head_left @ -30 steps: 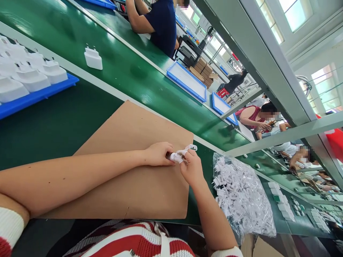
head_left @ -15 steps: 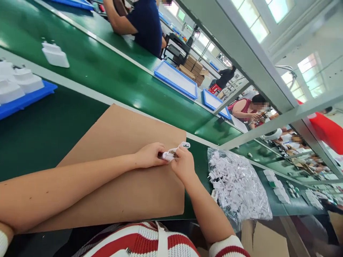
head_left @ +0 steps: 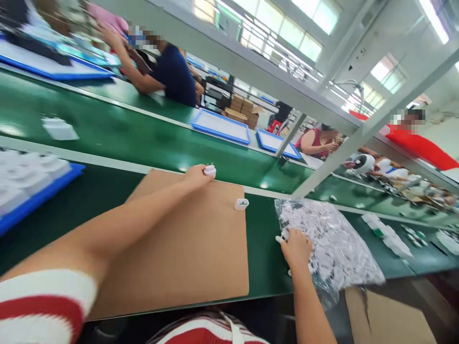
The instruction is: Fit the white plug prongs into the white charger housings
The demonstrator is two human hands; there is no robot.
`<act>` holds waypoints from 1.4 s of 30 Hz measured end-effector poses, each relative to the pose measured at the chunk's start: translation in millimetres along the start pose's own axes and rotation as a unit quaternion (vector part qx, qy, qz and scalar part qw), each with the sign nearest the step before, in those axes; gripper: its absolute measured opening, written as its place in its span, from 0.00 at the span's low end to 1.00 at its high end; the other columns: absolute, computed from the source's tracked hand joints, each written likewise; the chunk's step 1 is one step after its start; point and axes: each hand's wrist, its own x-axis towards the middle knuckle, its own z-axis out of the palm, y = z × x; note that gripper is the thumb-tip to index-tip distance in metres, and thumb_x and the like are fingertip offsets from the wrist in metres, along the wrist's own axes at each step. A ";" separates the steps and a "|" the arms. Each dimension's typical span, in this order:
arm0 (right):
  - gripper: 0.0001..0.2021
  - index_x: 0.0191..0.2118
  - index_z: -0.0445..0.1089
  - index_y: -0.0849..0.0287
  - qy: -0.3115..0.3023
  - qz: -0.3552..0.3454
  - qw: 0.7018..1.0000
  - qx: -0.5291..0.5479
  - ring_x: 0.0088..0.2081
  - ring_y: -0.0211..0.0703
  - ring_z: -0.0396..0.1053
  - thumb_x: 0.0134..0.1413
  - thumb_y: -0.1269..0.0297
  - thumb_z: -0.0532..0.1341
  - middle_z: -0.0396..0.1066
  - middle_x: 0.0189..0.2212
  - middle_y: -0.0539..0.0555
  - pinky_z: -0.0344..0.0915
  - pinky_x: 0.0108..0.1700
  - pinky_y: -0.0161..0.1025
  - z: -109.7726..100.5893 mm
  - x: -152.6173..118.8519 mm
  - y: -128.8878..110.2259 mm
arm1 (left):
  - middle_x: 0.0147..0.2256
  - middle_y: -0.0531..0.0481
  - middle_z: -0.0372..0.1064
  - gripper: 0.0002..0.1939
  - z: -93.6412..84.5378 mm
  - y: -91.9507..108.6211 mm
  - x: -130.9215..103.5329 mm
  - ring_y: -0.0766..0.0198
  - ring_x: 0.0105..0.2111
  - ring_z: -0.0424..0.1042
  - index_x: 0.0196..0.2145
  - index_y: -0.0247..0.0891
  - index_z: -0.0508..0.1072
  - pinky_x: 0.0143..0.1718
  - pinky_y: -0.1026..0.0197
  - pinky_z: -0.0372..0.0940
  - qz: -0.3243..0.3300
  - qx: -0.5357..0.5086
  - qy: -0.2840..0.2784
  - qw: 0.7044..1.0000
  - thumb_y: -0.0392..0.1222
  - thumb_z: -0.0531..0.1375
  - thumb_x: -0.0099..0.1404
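My left hand (head_left: 196, 177) is closed around a white two-pin plug piece (head_left: 210, 170), held over the far edge of the brown cardboard sheet (head_left: 186, 243); the pins point up. On the sheet's right edge a white oval charger housing (head_left: 241, 204) stands with its open end showing and something green inside. My right hand (head_left: 298, 246) is at the left side of a clear plastic bag (head_left: 330, 239) full of white plastic parts. Its fingers are curled, with small white parts (head_left: 280, 238) at the fingertips; what exactly they grip is hidden.
A blue tray (head_left: 77, 173) of white chargers is on the left. Beyond runs a green conveyor belt (head_left: 143, 143) carrying a white charger (head_left: 60, 129). Blue-rimmed trays (head_left: 220, 126) line its far side, where people sit. A metal post (head_left: 319, 165) rises behind the bag.
My hands have moved apart: the left went away and leftward with the plug piece, the right went rightward to the bag. The oval housing now stands on the cardboard. The view has turned.
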 end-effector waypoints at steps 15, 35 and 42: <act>0.23 0.54 0.70 0.56 -0.178 -0.004 0.744 0.644 0.38 0.44 0.72 0.54 0.55 0.65 0.75 0.42 0.56 0.68 0.35 0.39 4.6 -29.8 -44.0 | 0.69 0.34 0.48 0.35 29.1 3.9 27.0 0.41 0.68 0.46 0.66 0.32 0.56 0.67 0.40 0.47 0.055 0.075 0.161 0.983 0.51 0.56 0.65; 0.18 0.42 0.76 0.56 -0.217 0.056 0.595 0.772 0.40 0.42 0.75 0.42 0.61 0.74 0.78 0.40 0.53 0.71 0.35 0.35 -4.2 -5.4 -83.3 | 0.38 0.48 0.76 0.21 56.3 8.1 -132.7 0.55 0.40 0.72 0.39 0.39 0.76 0.40 0.57 0.65 0.210 -0.010 -0.151 0.966 0.60 0.63 0.59; 0.14 0.41 0.75 0.56 -0.152 -0.016 0.702 0.696 0.27 0.36 0.68 0.45 0.63 0.68 0.74 0.29 0.49 0.64 0.28 0.34 -6.3 5.3 -108.9 | 0.40 0.48 0.77 0.19 61.7 -7.5 -134.4 0.55 0.41 0.72 0.41 0.41 0.77 0.44 0.54 0.65 0.252 -0.050 -0.161 0.953 0.58 0.62 0.63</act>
